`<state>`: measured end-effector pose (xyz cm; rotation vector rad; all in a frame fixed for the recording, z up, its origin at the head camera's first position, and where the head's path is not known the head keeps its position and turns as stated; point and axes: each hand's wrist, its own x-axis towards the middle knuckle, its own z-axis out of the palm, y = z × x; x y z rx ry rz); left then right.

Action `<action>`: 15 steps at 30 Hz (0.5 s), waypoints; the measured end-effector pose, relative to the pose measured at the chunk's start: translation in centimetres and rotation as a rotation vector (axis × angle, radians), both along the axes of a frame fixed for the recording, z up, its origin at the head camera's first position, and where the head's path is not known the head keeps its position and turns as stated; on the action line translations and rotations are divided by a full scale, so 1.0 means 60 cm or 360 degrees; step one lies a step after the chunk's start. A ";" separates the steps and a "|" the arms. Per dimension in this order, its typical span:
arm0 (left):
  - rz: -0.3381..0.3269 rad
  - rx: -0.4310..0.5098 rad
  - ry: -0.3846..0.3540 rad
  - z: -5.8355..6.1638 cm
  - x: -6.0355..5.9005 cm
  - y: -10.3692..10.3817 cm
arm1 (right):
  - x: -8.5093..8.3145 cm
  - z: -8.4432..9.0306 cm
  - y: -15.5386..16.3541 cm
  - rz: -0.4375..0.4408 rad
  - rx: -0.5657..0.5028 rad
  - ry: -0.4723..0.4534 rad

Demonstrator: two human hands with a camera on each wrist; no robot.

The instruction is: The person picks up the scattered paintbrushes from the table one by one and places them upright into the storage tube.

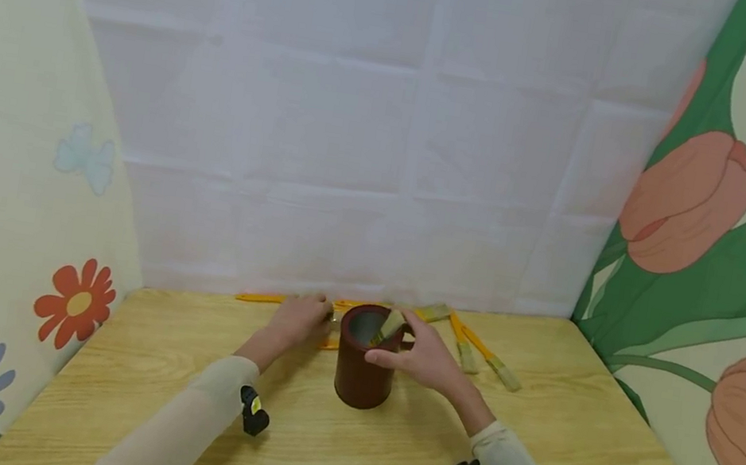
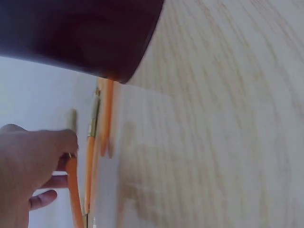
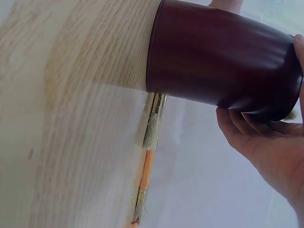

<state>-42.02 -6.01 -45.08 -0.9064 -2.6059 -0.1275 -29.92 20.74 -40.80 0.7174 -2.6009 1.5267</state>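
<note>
A wooden table (image 1: 571, 455) is standing in a corner of white and flowered cloth walls. In the head view, both arms are reaching forward: the left hand (image 1: 299, 320) is gripping an orange brush (image 1: 262, 298) behind the dark red cup (image 1: 364, 360), while the right hand (image 1: 423, 355) is curling around the cup's rim, beside a brush in the cup (image 1: 391, 324). More spare brushes (image 1: 481, 353) are lying near the wall.

The left wrist view is showing fingers (image 2: 57, 147) pinching an orange handle (image 2: 73, 190).

The right wrist view is showing fingers (image 3: 247, 126) wrapping the cup (image 3: 223, 61). No writing is readable.
</note>
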 end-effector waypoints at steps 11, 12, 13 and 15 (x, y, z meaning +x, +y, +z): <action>-0.0144 0.0581 0.0127 0.054 0.018 0.003 | 0.004 0.002 -0.002 -0.0054 0.0001 -0.0001; -0.0144 0.0640 0.0130 0.059 0.019 0.004 | 0.005 0.003 -0.002 -0.0057 0.0002 -0.0003; -0.0148 0.0707 0.0134 0.065 0.021 0.006 | 0.005 0.003 -0.003 -0.0058 0.0000 -0.0006; -0.0174 0.0841 0.0156 0.077 0.026 0.010 | 0.007 0.005 -0.004 -0.0061 0.0002 -0.0007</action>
